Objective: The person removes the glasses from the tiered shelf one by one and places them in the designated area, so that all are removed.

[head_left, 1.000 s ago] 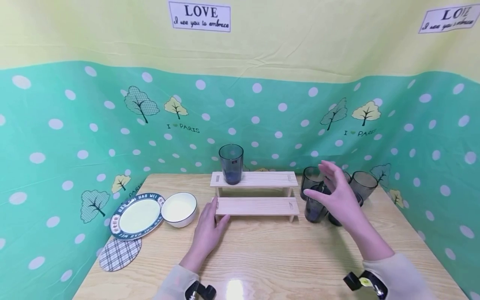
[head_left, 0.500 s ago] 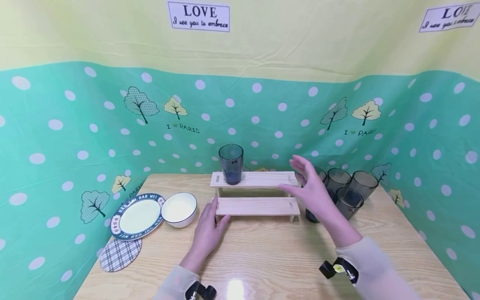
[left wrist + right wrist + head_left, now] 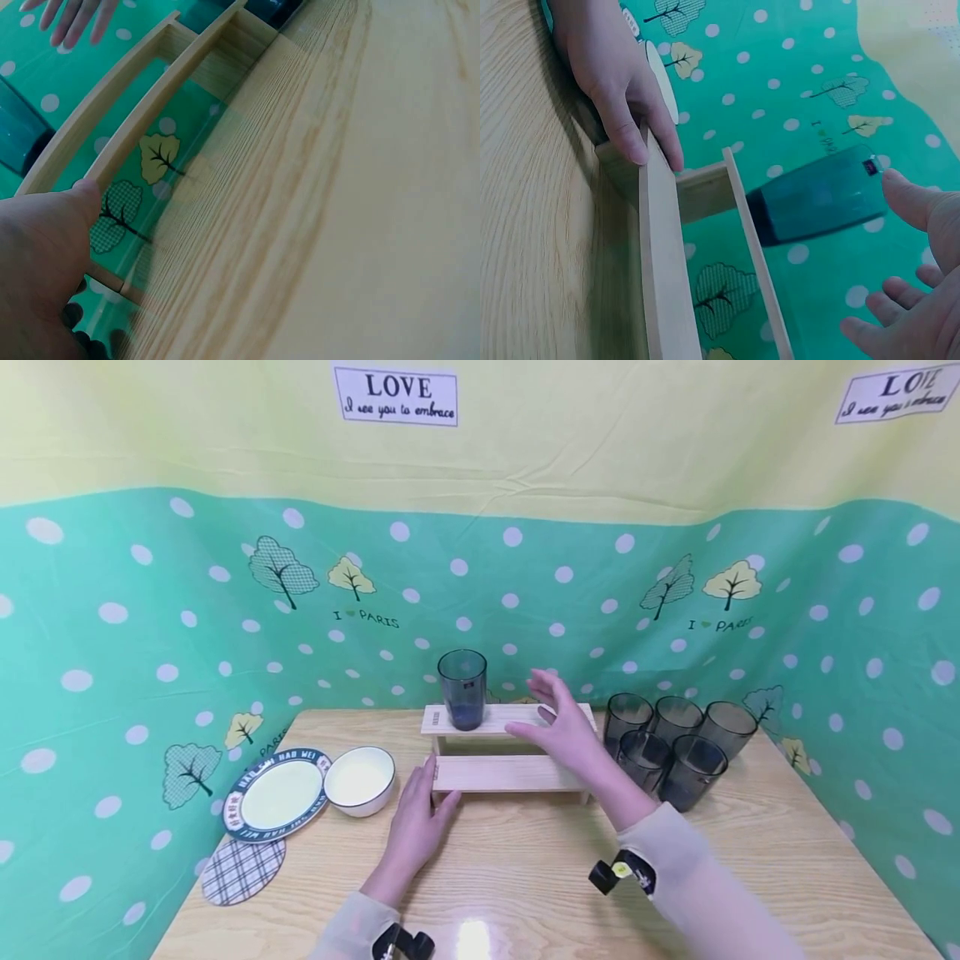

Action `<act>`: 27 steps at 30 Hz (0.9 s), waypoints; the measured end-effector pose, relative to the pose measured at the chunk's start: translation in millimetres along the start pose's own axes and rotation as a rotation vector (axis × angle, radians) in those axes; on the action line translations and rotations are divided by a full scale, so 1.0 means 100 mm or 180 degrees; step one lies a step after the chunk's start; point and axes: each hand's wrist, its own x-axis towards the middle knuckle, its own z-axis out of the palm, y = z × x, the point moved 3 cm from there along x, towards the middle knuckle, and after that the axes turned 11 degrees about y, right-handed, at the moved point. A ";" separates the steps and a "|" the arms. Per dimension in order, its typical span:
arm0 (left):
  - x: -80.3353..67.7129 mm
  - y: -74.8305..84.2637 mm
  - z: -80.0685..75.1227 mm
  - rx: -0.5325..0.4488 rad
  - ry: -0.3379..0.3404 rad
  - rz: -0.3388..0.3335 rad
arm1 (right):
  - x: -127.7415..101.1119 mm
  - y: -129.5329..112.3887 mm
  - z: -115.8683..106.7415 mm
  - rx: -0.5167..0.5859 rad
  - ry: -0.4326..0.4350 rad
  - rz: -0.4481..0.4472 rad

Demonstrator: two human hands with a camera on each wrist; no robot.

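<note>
Two-tiered pale wooden shelf (image 3: 510, 772), smoky cylindrical glass tumbler (image 3: 462, 688), woodgrain table (image 3: 525, 877)

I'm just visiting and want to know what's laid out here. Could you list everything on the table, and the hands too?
rack: one, pale wood, two steps, middle of the table near the back.
cup: one, dark tinted, upright on the rack's top step, left end.
cups: five, dark tinted, clustered on the table right of the rack.
bowl: one, white, left of the rack.
plate: one, white with a dark lettered rim, left of the bowl.
mat: one, checked, round, in front of the plate.
table: one, light wood.
left hand: rests at the lower step's left end.
right hand: open, over the top step, holding nothing.
</note>
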 end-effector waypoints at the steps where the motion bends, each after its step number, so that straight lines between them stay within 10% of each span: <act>1: 0.00 0.00 0.00 -0.0010 -0.0016 -0.0010 | 0.02 0.01 0.04 0.0002 -0.0014 -0.0011; 27: 0.00 0.01 0.01 0.0017 -0.0017 -0.0025 | 0.38 0.01 0.68 0.0002 -0.0116 0.0075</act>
